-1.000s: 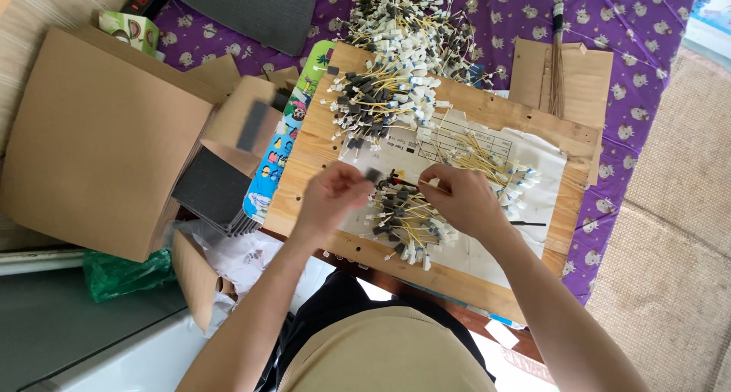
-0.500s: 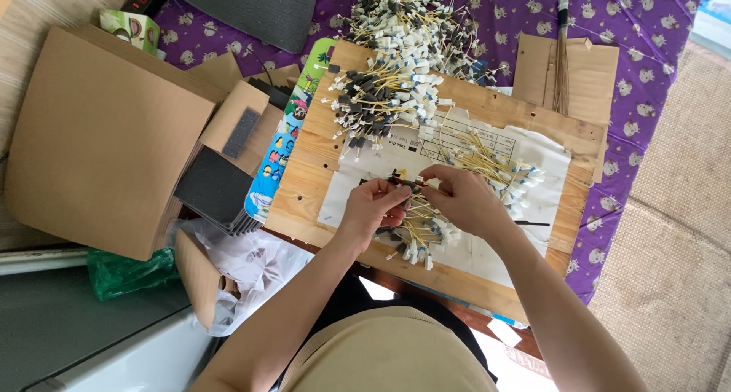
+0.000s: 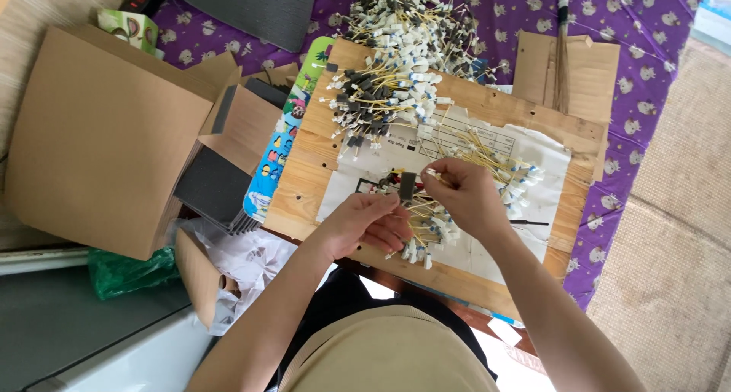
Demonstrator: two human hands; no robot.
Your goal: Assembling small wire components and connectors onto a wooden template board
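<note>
Left hand [image 3: 365, 221] and right hand [image 3: 464, 194] fingers pinch a dark block [image 3: 407, 185] on a yellow wire; a slip could drop it among loose wires [image 3: 426, 232] below.

Both forearms reaching forward, left hand [image 3: 364, 223] loosely curled, right hand [image 3: 466, 196] fingers pinched, hands close together

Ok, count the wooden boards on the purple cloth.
2. The large wooden board lies in the middle under the hands and cable pieces; a smaller wooden board sits at its upper right corner. Others may be hidden beneath.
</note>
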